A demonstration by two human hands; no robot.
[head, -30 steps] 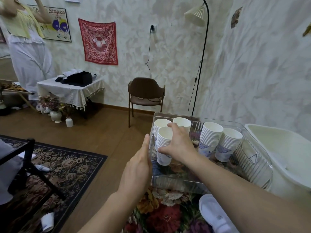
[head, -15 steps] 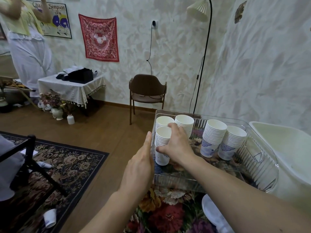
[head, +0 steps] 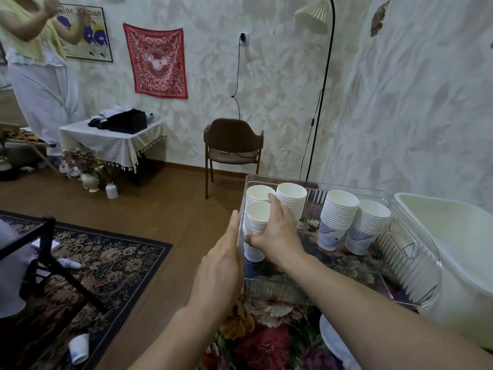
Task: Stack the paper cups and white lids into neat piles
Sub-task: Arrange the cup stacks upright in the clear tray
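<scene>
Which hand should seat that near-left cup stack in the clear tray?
Right. The right hand already grips the near-left stack of white paper cups inside the clear plastic tray; the left hand lies flat outside the tray's left wall.

A home living room: rug point(head: 80, 263), chair point(head: 233, 145), floor lamp point(head: 317, 17).

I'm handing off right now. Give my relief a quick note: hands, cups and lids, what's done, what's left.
Right hand grips the near-left cup stack inside the clear tray. Left hand is open, flat against the tray's outer left wall.
Done: five cup stacks stand in the tray.
Left: one loose cup lies on the floor; white lids at the table's near edge need piling.
</scene>
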